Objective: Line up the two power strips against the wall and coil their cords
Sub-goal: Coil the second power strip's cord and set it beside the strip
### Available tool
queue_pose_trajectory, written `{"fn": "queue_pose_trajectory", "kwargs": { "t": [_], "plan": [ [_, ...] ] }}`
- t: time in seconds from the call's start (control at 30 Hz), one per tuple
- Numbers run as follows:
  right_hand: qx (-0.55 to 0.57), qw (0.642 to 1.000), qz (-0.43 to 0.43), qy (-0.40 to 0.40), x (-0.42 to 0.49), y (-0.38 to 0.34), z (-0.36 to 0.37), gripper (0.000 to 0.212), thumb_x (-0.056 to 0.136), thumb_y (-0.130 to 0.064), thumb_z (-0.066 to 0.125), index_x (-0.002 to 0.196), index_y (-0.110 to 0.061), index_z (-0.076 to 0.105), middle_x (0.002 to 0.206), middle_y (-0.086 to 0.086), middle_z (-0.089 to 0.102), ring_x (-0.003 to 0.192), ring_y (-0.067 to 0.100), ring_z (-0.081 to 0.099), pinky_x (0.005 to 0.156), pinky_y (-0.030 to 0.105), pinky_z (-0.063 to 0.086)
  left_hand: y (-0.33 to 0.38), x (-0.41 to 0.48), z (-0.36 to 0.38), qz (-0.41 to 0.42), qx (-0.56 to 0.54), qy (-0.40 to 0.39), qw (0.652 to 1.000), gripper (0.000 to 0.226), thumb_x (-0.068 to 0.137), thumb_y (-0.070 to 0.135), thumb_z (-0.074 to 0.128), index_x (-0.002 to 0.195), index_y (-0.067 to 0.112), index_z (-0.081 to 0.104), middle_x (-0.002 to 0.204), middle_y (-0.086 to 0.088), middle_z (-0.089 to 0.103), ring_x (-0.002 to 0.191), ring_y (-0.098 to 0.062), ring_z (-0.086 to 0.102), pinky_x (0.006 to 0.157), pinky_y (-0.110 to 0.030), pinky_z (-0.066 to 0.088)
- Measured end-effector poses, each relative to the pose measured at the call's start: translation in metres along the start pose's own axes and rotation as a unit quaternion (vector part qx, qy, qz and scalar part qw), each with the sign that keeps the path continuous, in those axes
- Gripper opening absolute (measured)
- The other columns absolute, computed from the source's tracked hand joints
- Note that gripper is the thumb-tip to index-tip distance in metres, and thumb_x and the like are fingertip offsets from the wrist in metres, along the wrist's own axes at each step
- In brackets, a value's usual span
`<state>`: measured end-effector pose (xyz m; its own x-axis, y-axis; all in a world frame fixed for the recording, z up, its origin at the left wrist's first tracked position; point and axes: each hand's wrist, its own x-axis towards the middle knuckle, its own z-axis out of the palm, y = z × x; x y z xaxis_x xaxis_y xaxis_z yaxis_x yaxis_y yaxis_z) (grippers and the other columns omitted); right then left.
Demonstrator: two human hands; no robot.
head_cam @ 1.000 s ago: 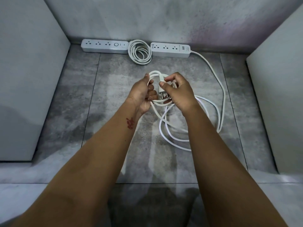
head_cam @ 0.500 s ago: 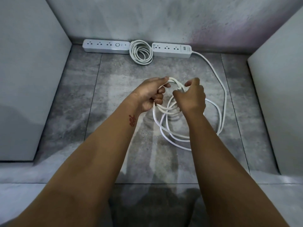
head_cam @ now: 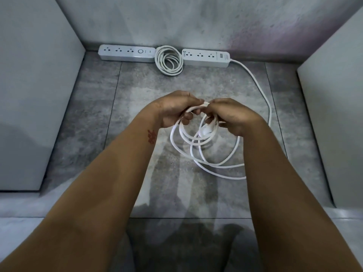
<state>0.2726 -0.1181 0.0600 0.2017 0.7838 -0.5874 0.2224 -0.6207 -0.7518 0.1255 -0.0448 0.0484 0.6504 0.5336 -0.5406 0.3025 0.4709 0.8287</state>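
**Q:** What has changed since the frame half a second earlier?

**A:** The hands have closed in on each other. The right hand (head_cam: 233, 116), whose fingers were lifted and spread, is now curled down, and its fingertips meet those of the left hand (head_cam: 174, 109) at the centre of the frame.

**Q:** Where is the cord compared with the hands?

**A:** The loose cord (head_cam: 216, 165) passes between both hands. Its white loops hang below and between them, spreading onto the grey floor (head_cam: 137, 85) toward the lower right. One strand runs up the right side of the frame to the right power strip (head_cam: 206, 57).

**Q:** How do the hands hold it?

**A:** Both are curled tightly. The left hand grips the top of the loops, and the right hand pinches the same bundle just beside it. A pale lump under the right hand is too blurred to identify.

**Q:** And the strips?

**A:** Both lie end to end along the wall (head_cam: 176, 22) at the top centre. The left power strip (head_cam: 126, 55) sits left of a coiled cord (head_cam: 169, 60), a neat ring lying between the two strips and touching both.
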Motion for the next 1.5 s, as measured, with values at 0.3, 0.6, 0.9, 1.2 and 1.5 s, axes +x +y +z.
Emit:
{"fn": "queue_pose_trajectory", "kwargs": {
  "t": [0.3,0.6,0.9,1.2,1.5],
  "plan": [
    [0.394,0.902,0.081,0.154,0.008,0.005,0.005,0.022,0.092,0.000,0.042,0.074,-0.010,0.051,0.057,0.002,0.036,0.026,0.011,0.035,0.051,0.027,0.041,-0.005,-0.003,-0.003,0.002,-0.134,-0.009,0.991,0.034,0.102,0.035,0.043,0.093,0.007,0.060,0.067,-0.003,0.058,0.064,-0.021,0.062,0.078,-0.036,0.057],
    [0.219,0.966,0.072,0.113,0.005,-0.005,0.014,0.008,0.087,-0.011,0.058,0.079,-0.012,0.060,0.065,0.000,0.051,0.048,0.013,0.051,0.066,0.032,0.046,-0.006,0.009,0.011,0.048,-0.098,0.182,0.977,0.044,0.104,0.037,0.034,0.079,0.007,0.053,0.047,0.005,0.030,0.037,-0.009,0.021,0.039,-0.020,0.021],
    [0.300,0.943,0.051,0.135,0.006,-0.003,0.011,0.035,0.094,-0.036,0.060,0.072,-0.010,0.054,0.042,-0.006,0.033,0.032,0.009,0.026,0.045,0.024,0.029,-0.008,0.009,0.006,0.020,-0.121,0.096,0.988,0.047,0.103,0.044,0.034,0.082,0.009,0.056,0.056,-0.002,0.048,0.043,-0.013,0.041,0.046,-0.024,0.041],
    [0.274,0.944,0.065,0.169,0.004,0.001,0.007,0.028,0.095,-0.031,0.051,0.077,-0.013,0.060,0.062,-0.001,0.050,0.047,0.014,0.044,0.064,0.030,0.043,-0.007,0.014,0.009,0.012,-0.121,0.071,0.990,0.044,0.106,0.036,0.027,0.084,0.009,0.055,0.050,0.005,0.034,0.047,-0.011,0.032,0.055,-0.027,0.036],
    [0.189,0.968,0.014,0.164,0.007,0.004,0.004,0.038,0.091,-0.047,0.062,0.081,-0.010,0.063,0.064,0.001,0.044,0.045,0.013,0.039,0.049,0.028,0.039,0.000,0.009,0.010,0.016,-0.069,0.078,0.994,0.025,0.104,0.022,0.037,0.094,0.011,0.057,0.072,-0.005,0.054,0.056,-0.016,0.049,0.055,-0.028,0.047]
  ]
}}
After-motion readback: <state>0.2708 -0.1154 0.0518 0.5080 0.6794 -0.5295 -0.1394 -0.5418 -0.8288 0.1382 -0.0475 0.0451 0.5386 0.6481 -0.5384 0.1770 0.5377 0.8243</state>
